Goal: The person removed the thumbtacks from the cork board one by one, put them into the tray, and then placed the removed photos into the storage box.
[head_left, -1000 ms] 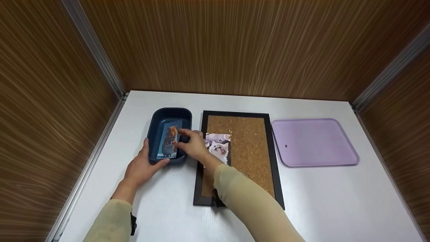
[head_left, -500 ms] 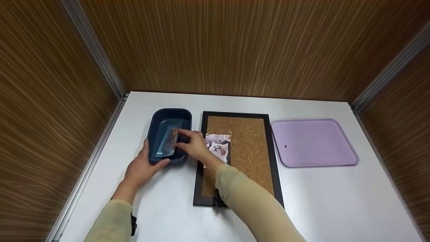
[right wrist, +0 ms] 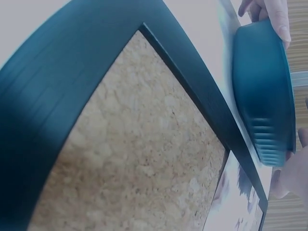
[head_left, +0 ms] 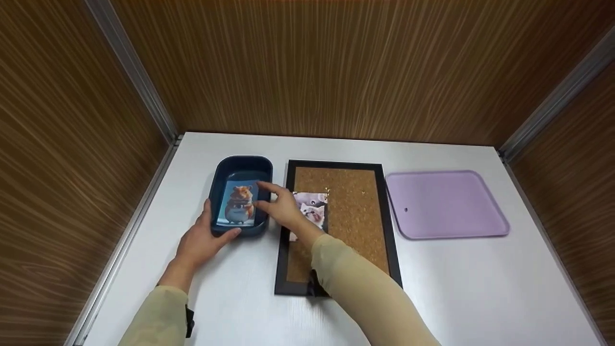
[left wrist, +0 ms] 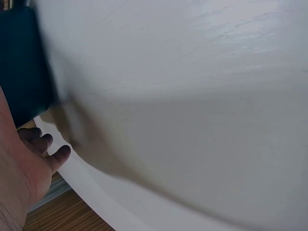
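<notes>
Hamster picture [head_left: 238, 209]: face up inside blue bin [head_left: 244, 165] | right hand [head_left: 284, 207]: thumb and forefinger parted at picture's right edge, hold unclear | left hand [head_left: 199, 242]: gripping bin's near-left corner

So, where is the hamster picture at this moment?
In the head view, the hamster picture is inside the blue box, left of the cork board, near the right hand.

The bin [head_left: 245, 166] looks smooth plastic, the hamster picture [head_left: 239, 205] paper — the board [head_left: 355, 216] rough cork.
</notes>
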The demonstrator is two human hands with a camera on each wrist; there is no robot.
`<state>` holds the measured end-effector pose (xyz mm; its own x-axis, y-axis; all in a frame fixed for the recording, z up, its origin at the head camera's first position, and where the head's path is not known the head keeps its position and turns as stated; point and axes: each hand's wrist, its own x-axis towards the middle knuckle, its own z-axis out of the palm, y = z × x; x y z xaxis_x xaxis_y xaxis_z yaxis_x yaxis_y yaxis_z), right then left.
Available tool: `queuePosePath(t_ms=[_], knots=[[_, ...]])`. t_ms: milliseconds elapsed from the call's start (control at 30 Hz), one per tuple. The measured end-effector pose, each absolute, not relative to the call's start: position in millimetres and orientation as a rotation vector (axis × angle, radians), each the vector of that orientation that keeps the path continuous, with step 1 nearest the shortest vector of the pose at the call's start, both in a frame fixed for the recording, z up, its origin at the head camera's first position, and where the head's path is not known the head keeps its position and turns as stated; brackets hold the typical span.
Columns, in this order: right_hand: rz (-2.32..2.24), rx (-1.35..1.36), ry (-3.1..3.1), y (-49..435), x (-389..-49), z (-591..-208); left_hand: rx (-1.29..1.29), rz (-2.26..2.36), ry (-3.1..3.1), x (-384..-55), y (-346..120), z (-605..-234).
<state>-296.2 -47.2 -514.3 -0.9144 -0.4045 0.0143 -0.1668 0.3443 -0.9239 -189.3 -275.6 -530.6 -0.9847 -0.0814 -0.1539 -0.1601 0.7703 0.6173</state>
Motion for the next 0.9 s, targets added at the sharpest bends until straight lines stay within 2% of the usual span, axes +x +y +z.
queuePosePath(t_ms=[900], knots=[[-1.699,-0.534,2.416,-12,-299,-493,-0.224,0.992,2.799,-189,-275,-524]])
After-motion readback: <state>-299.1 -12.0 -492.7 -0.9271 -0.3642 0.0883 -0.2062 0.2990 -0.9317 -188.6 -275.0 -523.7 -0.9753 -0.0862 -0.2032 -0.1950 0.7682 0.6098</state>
